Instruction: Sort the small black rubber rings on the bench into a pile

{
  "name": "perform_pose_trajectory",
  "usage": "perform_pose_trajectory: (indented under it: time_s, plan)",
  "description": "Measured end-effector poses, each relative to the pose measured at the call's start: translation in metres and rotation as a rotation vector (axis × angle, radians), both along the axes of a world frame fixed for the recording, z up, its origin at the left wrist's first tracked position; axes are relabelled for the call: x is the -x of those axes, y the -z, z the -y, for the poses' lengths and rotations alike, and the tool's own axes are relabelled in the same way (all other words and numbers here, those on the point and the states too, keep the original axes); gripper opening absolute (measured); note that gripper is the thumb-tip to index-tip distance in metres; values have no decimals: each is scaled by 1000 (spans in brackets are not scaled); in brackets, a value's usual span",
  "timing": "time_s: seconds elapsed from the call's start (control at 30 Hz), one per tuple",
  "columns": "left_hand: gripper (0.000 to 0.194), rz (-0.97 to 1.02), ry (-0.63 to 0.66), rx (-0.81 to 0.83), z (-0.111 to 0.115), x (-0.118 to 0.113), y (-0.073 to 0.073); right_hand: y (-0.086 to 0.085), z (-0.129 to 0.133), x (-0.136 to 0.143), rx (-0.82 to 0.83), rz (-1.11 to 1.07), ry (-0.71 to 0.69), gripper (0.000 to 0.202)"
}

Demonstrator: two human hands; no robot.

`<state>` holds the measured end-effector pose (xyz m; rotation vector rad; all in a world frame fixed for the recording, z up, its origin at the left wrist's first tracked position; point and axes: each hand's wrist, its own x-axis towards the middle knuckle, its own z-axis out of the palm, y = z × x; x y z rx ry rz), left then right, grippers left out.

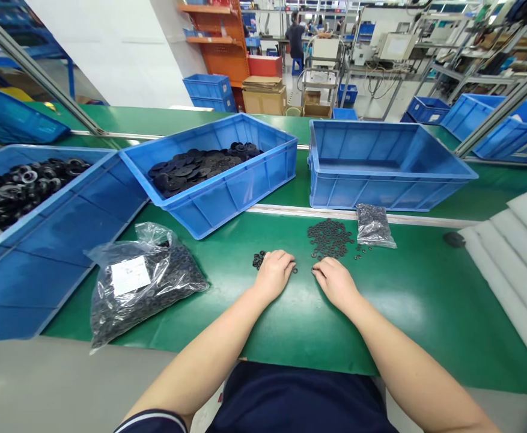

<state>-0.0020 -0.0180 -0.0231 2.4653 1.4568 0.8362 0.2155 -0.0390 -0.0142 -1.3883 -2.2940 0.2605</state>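
My left hand (274, 275) rests on the green tabletop with its fingers curled together, beside a small cluster of black rings (258, 259). What lies under those fingers is hidden. One loose small ring (295, 270) sits just off its fingertips. Across a short gap, my right hand (335, 281) pinches what looks like a small black ring (313, 270) between thumb and forefinger. A wider spread of small dark rings (330, 236) lies just beyond the right hand. Behind it to the right is a clear bag of small dark parts (374, 225).
A large clear bag of black parts (155, 294) with a white label lies at left. Blue bins stand behind: one with black ringed parts (65, 210), one with dark discs (240, 201), another blue bin (393, 191). White foam sheets (511, 264) are stacked at right.
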Motion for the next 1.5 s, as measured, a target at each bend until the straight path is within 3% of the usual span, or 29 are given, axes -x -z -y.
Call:
perform_pose_trajectory:
  time_s: [0.23, 0.57, 0.73, 0.83, 0.97, 1.07, 1.2, 1.3, 1.5]
  plan:
    - [6, 2, 25, 3, -2, 6, -3, -1, 3, 2, -56, 110, -3, 22]
    - [12, 131, 73, 20, -2, -2, 0, -6, -2, 8, 13, 81, 158, 18]
    - [11, 100, 17, 19, -2, -2, 0, -3, 5, 0, -3, -142, 63, 20]
    - [11, 96, 14, 21, -2, -2, 0, -1, 7, -3, -27, -161, 12, 23]
    - [12, 103, 19, 16, -2, -2, 0, -2, 13, 3, -56, 78, -13, 26]
    - [12, 101, 25, 21, -2, -2, -1, -6, 27, 17, -64, 333, 47, 30]
    - [13, 93, 28, 13, -1, -1, -2, -8, 40, 31, -50, 434, 128, 38]
    - [13, 89, 32, 4, 0, -1, -3, -7, 31, 29, -34, 362, 146, 26]
    - [17, 68, 40, 31, 0, -1, -5, -3, 7, 12, 55, -6, 178, 12]
